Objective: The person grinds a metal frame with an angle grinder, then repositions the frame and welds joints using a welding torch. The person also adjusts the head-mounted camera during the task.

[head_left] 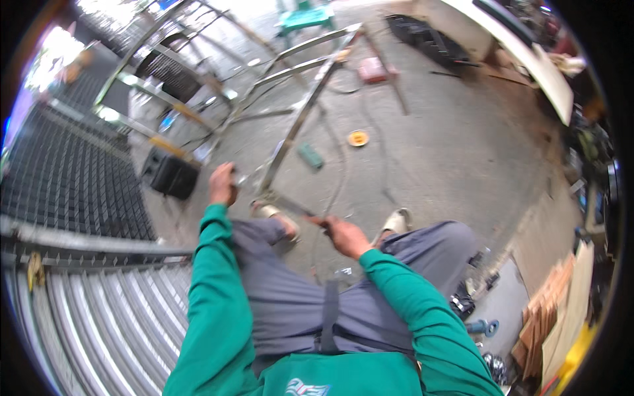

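A bare metal frame (pixel 294 122) of welded square bars leans across the floor in front of me, its near end between my feet. Beside its lower left corner is my left hand (pixel 223 185), fingers curled closed. A shiny bit shows at its fingertips, too blurred to name. My right hand (pixel 347 237) is closed round the end of a long thin grey-and-brown piece (pixel 297 206), which reaches toward the frame's near corner. Whether this piece is a tool or a bar, I cannot tell.
Cables, a green block (pixel 310 156), a yellow disc (pixel 358 138) and a red box (pixel 376 70) lie on the concrete floor. A black speaker-like box (pixel 170 173) stands left, near another metal frame (pixel 158 99). Wood strips (pixel 545 317) are stacked right; corrugated metal (pixel 125 310) is at lower left.
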